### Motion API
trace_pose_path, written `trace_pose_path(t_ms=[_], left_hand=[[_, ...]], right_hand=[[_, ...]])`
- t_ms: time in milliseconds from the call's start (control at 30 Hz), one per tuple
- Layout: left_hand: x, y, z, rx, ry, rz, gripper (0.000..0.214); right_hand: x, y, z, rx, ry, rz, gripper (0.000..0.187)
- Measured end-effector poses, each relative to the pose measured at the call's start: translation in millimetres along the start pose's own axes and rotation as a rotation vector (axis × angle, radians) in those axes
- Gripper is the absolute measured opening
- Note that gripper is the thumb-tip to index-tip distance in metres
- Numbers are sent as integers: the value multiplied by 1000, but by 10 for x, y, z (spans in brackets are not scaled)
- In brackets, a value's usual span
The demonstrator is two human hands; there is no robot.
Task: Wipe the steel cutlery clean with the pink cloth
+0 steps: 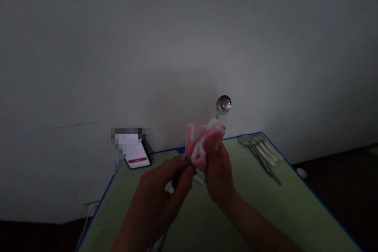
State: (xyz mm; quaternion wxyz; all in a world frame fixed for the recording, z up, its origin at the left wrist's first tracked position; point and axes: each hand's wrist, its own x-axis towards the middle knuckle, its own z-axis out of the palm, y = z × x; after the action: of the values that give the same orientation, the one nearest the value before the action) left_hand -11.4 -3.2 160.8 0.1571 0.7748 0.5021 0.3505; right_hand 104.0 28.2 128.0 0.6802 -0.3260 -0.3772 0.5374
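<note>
A shiny metal spoon points up and away, its round bowl showing above a folded pink and white cloth. The cloth is wrapped around the spoon's handle, which is mostly hidden. My right hand is closed on the cloth, thumb pressed over its front. Lower and to the left, my left hand pinches thumb and fingers together at the cloth's bottom edge, where the spoon's handle end appears to be; the fingertips cover most of it. Beneath the hands, a white-handled utensil lies partly hidden on the table.
The green tabletop with blue edging stands against a grey wall. At its far right lie several pale-handled forks and darker metal spoons. A phone with a lit screen rests at the far left corner.
</note>
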Motion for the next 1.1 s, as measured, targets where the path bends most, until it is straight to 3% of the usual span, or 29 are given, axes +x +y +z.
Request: trace_pose_path(t_ms=[167, 333, 567, 700, 767, 900, 1100], left_hand=[[-57, 66, -83, -12, 82, -53, 24], [-76, 70, -120, -66, 17, -132, 25], [-74, 97, -81, -168, -64, -191, 35], [-145, 137, -41, -169, 55, -279, 40], [-174, 128, -25, -184, 56, -299, 39], [-189, 66, -25, -204, -44, -296, 38], [-148, 65, -80, -140, -69, -216, 45]], right_hand=[[24, -119, -12, 30, 27, -14, 33], [34, -239, -17, 14, 86, -57, 27], [-45, -220, -33, 5, 49, -70, 26], [-64, -157, -28, 45, 6, -42, 27], [-65, -158, -24, 58, -4, -31, 25], [-69, -195, -25, 27, -12, -14, 25], [-83, -206, -24, -2, -17, -14, 25]])
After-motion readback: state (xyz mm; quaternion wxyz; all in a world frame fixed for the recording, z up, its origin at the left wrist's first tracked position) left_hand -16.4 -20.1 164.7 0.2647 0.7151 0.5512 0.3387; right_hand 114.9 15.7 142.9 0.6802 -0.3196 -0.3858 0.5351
